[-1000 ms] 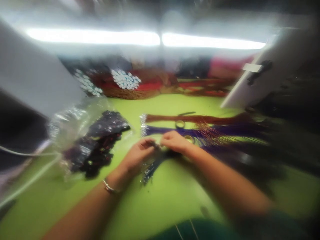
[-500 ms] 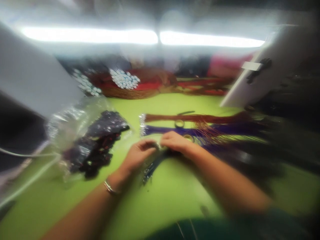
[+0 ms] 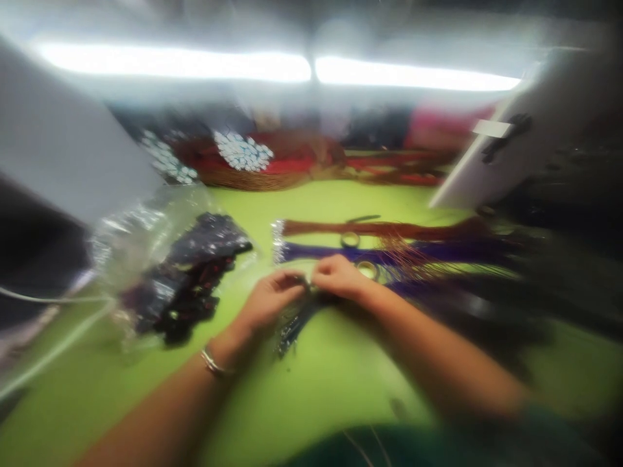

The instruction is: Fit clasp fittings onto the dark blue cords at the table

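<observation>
My left hand (image 3: 273, 297) and my right hand (image 3: 338, 277) meet fingertip to fingertip over the green tabletop (image 3: 335, 383). Both are closed in a pinch at a small spot between them; what sits there is too small and blurred to name. Just below the fingers lies a bundle of dark wires (image 3: 298, 325) with shiny ends pointing toward me. Behind my hands stretch a bundle of purple wires (image 3: 316, 251) and a bundle of brown wires (image 3: 316, 227), both with pale ends at the left. A tape roll (image 3: 368, 270) lies beside my right hand.
At left, a clear plastic bag (image 3: 136, 230) holds black parts (image 3: 195, 295). Another tape roll (image 3: 350, 240) rests by the brown wires. Red and brown wires with white connectors (image 3: 243, 152) lie along the back. A grey panel (image 3: 496, 149) stands at right. A white cable (image 3: 53, 298) crosses at left.
Both hands stay together at the same spot, with only a slight shift of the fingers. The view has tilted very slightly; the bundles and bag lie as before.
</observation>
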A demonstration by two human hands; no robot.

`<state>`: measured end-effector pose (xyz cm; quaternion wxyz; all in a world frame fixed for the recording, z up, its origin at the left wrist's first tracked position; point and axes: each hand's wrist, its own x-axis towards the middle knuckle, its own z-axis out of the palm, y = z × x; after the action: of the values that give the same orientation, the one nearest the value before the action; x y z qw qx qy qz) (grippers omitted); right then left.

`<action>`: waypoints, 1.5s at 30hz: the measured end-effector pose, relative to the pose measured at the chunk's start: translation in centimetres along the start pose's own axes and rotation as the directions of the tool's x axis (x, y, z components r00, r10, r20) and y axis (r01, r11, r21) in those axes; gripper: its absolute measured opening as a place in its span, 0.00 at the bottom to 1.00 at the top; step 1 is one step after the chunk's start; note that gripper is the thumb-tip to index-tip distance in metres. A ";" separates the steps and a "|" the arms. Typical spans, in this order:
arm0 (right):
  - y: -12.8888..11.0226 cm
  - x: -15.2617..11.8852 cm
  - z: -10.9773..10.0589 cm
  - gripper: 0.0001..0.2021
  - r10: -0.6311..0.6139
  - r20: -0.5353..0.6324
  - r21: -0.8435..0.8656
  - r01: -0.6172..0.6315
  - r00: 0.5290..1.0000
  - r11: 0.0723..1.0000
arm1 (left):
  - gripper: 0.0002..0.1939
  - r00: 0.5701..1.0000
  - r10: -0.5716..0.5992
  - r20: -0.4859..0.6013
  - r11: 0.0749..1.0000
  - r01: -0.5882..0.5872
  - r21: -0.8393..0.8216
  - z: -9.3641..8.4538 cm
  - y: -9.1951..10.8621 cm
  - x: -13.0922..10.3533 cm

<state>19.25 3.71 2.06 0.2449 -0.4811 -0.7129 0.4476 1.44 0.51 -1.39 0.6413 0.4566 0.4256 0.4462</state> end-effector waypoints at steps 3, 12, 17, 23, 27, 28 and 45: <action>0.2 0.0 0.3 0.08 -0.024 -0.012 -0.028 0.023 1.000 0.999 | 0.17 1.000 0.012 0.005 0.998 -0.012 0.053 0.0 -0.2 0.1; 0.5 -0.1 0.6 0.08 -0.035 -0.012 -0.121 0.033 0.999 0.992 | 0.16 0.999 0.029 0.020 0.986 -0.032 0.163 0.0 -0.3 0.1; -0.3 -0.4 -1.4 0.08 -0.144 -0.104 -0.130 0.130 0.984 0.983 | 0.32 1.000 0.027 0.011 0.997 -0.028 0.065 0.1 0.2 0.0; -3.5 -4.5 -9.5 0.10 -0.099 -0.284 -0.100 0.074 0.954 0.992 | 0.26 0.953 0.100 0.285 0.829 -0.238 0.505 -0.4 0.1 -0.3; -1.7 -9.9 -16.1 0.12 -0.049 -0.318 -0.160 -0.002 0.947 0.987 | 0.24 0.889 0.183 0.419 0.591 -0.440 0.676 -0.4 -0.1 -0.5; -0.5 -11.4 -17.5 0.12 -0.036 -0.309 -0.205 -0.030 0.951 0.978 | 0.25 0.894 0.187 0.408 0.584 -0.435 0.686 -0.3 -0.2 -0.5; -1.6 -12.7 -18.4 0.10 -0.299 -0.173 -0.651 0.119 0.938 0.749 | 0.17 0.981 0.081 -0.175 0.975 -0.042 0.217 -3.6 2.1 0.4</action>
<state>38.12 -0.58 13.29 0.2114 -0.5071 -0.8315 0.0828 -2.32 2.07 -0.21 0.5329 0.4927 0.5133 0.4580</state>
